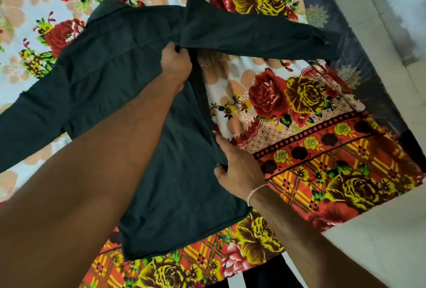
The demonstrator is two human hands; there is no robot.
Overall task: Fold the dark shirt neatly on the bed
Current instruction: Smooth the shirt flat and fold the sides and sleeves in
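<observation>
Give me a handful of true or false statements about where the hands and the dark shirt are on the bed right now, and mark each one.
1. The left hand has a grip on the dark shirt near the base of one sleeve. True.
2. That sleeve lies folded across the shirt's body. False: it stretches out to the side over the floral bedsheet.
3. The right hand is at the shirt's side edge. True.
4. The shirt hangs in the air, clear of the bed. False: its body lies spread on the bedsheet.
5. The right wrist carries a thin pale thread band. True.
6. The bedsheet is plain white. False: it is printed with red and yellow roses.
</observation>
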